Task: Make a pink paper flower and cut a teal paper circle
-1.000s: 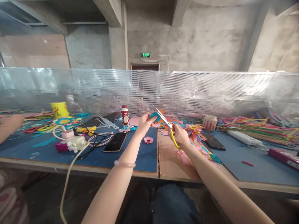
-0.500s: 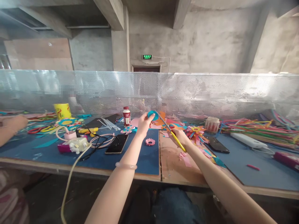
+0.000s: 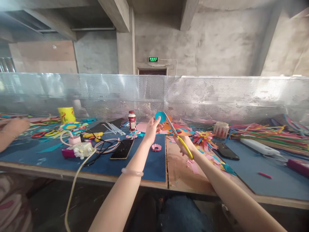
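Observation:
My left hand pinches a round blue paper disc by its lower left edge and holds it up above the table. In my right hand are yellow-handled scissors, their blades pointing up and left. The blade tips come close to the disc's right edge; whether they touch it I cannot tell. Below my hands a pink scalloped paper ring lies on the blue mat. A many-coloured paper flower sits just right of my right hand.
A glue gun, cables and a phone lie left. A red-capped bottle stands behind. Right are another phone, a power strip and bundled coloured strips. Another person's hand is at far left.
The disc now faces me more fully and sits slightly higher. The scissors have come up a little beside its right edge. The view has shifted slightly.

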`<move>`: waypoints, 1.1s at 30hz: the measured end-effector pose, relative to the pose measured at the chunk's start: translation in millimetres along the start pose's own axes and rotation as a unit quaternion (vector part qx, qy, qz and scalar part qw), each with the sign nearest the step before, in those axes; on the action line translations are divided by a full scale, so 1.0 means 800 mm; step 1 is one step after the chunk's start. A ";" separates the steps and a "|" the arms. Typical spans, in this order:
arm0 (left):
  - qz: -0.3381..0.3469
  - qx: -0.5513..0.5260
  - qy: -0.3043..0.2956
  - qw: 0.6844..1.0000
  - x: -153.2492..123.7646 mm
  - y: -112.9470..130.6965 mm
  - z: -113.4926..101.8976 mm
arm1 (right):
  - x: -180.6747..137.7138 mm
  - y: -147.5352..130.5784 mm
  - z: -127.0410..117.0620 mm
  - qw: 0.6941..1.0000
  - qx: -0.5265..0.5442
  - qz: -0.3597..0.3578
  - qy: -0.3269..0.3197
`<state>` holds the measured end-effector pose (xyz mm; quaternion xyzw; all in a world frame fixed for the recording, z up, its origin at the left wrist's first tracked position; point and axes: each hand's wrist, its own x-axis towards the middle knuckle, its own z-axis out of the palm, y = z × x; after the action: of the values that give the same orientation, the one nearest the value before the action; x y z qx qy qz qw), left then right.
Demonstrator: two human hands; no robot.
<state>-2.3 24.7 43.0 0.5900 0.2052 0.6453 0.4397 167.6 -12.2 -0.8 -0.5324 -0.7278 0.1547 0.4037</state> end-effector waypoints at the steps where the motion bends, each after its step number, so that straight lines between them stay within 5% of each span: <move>1: -0.004 0.001 -0.006 1.000 0.001 -0.002 0.001 | 0.000 0.000 0.001 1.000 0.010 0.006 -0.003; 21: 0.041 0.101 -0.018 0.994 0.005 0.001 -0.010 | -0.004 -0.007 0.003 0.995 0.074 0.071 0.005; 33: 0.033 0.137 -0.053 0.989 -0.005 0.008 -0.009 | 0.002 -0.010 0.006 0.981 0.193 0.026 -0.002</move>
<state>-11.8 19.9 44.2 0.6848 0.2486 0.5930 0.3430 158.7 -13.1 2.0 -0.4630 -0.6707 0.3036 0.4935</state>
